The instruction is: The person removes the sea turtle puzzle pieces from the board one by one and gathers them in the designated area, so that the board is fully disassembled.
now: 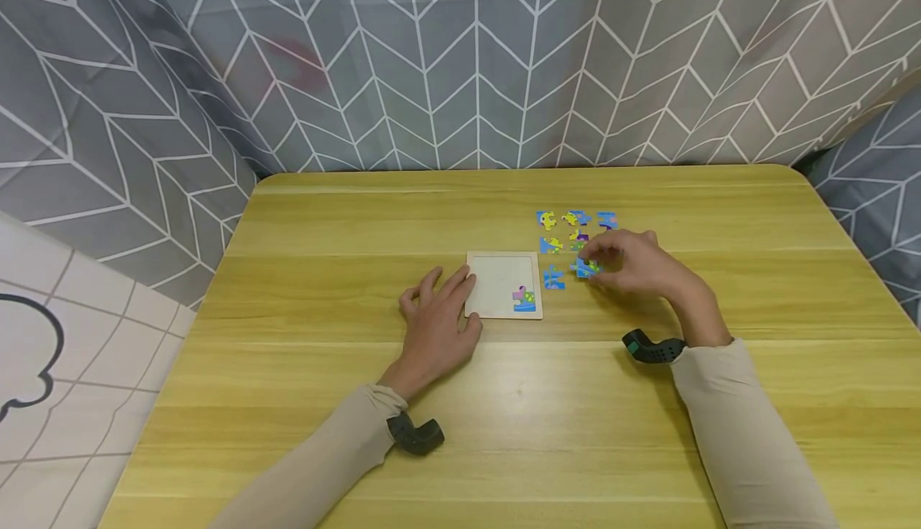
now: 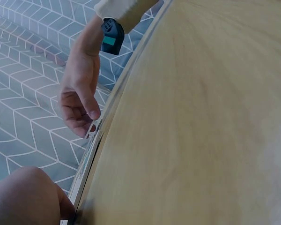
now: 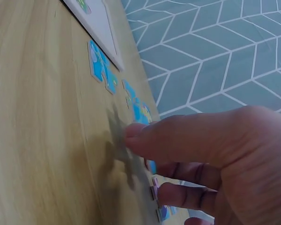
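A square wooden puzzle tray [image 1: 492,285] lies on the table, one green, pink and blue jigsaw piece [image 1: 525,300] in its lower right corner. My left hand [image 1: 439,337] rests at the tray's left edge with fingers spread, fingertips on the rim. To the right of the tray, my right hand [image 1: 629,265] pinches a blue and green jigsaw piece [image 1: 586,268] between thumb and fingers, a little above the table. The thumb [image 3: 145,138] hides most of that piece in the right wrist view.
Several loose jigsaw pieces lie right of the tray, among them a yellow and blue piece [image 1: 547,220], another yellow one [image 1: 552,245] and a blue piece [image 1: 553,277]. The wooden table [image 1: 324,289] ends at a grey patterned curtain [image 1: 446,65].
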`<state>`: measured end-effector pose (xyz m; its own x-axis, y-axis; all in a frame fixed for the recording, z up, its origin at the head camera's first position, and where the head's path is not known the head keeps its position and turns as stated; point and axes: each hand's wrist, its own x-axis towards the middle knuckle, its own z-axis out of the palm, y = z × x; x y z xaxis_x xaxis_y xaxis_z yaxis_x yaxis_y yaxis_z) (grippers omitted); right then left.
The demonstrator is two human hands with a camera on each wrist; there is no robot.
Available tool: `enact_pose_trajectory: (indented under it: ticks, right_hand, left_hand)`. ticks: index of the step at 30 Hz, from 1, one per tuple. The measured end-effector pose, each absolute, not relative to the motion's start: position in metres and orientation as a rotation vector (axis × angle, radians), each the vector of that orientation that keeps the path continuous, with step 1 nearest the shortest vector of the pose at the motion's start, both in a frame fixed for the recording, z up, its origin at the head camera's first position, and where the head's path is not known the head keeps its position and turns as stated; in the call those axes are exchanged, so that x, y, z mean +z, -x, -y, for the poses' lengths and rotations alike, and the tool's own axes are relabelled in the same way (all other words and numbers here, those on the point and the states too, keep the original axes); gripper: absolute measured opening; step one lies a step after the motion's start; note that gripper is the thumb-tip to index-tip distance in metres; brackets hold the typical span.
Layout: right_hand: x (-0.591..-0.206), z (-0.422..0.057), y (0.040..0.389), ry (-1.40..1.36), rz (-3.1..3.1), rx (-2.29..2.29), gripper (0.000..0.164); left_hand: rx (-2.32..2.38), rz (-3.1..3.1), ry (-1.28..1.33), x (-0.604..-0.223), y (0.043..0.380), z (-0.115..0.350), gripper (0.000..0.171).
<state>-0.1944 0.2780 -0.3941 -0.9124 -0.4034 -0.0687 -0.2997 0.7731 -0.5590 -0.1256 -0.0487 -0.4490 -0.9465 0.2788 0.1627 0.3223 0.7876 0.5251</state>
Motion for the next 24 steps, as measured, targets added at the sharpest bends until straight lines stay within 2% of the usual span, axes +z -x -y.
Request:
enact_pose_trajectory:
  ticks: [24]
  right_hand:
    - [-0.3965, -0.2758, 0.1927, 0.573, -2.744, -0.763, 0.028]
  left_hand:
    - [-0.872, 2.894, 0.5, -0.4509, 0.1262, 0.0496, 0.059]
